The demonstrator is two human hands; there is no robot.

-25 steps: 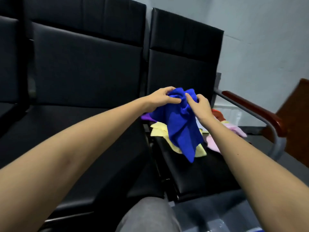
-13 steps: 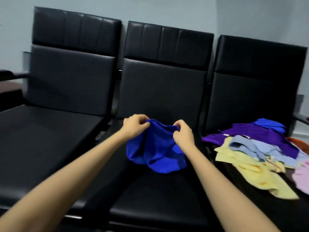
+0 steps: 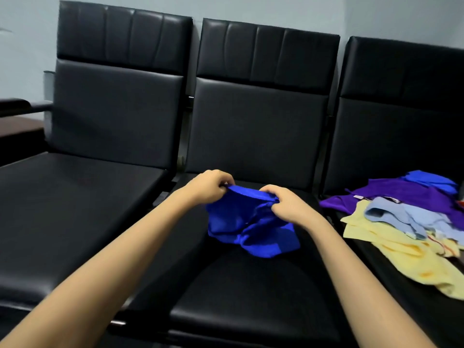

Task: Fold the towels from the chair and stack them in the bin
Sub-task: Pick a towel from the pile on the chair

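Since a second ago the bright blue cloth towel [image 3: 251, 222] has travelled from above the heap on the right-hand chair to the middle chair. Over the last half second towel and hands have hardly shifted.

Towel now: bunched, its top hem stretched between the two hands. The lower folds sag onto the middle chair's black padded seat [image 3: 251, 297] and appear to touch it.

Left hand [image 3: 209, 188]: fingers curled, pinching the left end of the hem. Right hand [image 3: 288, 209]: fingers curled downward, gripping the right end of the hem, back of hand toward the camera. The hands are near each other, not touching. Both bare forearms reach in from the bottom of the view.

Right-hand chair [image 3: 401, 121], just beside: a loose heap of towels on its seat.
- Purple towel [image 3: 401, 194] spread at the back.
- Second blue towel [image 3: 431, 180] at the heap's far edge.
- Pale grey-blue towel [image 3: 396, 219] crumpled across the purple one and the yellow one.
- Pale yellow towel [image 3: 414, 262] lowest, reaching nearest the seat's front.

Left-hand chair [image 3: 113, 109]: same black padded make, joined in the row. Dark armrest [image 3: 20, 104] at the far left edge. Pale grey-blue wall [image 3: 25, 46] behind.
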